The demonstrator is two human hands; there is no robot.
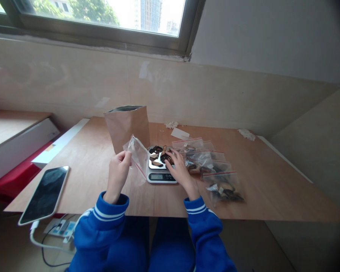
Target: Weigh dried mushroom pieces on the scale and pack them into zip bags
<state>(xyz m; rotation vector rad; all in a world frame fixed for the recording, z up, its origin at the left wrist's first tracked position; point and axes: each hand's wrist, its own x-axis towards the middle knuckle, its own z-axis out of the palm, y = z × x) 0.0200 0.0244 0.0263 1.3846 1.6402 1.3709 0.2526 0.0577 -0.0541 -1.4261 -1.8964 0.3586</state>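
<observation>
My left hand (pixel 119 168) is closed, pinching the edge of a clear zip bag (pixel 140 155) with a red seal line. The bag hangs beside a small white digital scale (pixel 161 177); nothing shows inside it. Dark brown, curled dried pieces (pixel 156 158), perhaps dried mushroom, lie on the scale's shiny plate. Over the plate's right side reaches my right hand (pixel 179 168), thumb and fingers apart and touching or just above the pieces. Its fingers partly cover them. The scale's display (pixel 158 176) is lit.
Several filled zip bags (pixel 223 189) overlap to the right of the scale. A brown paper pouch (pixel 127 126) stands open-topped behind my left hand. At the table's left edge lies a phone (pixel 45 194) with a white cable. Paper scraps (pixel 180 133) lie near the wall.
</observation>
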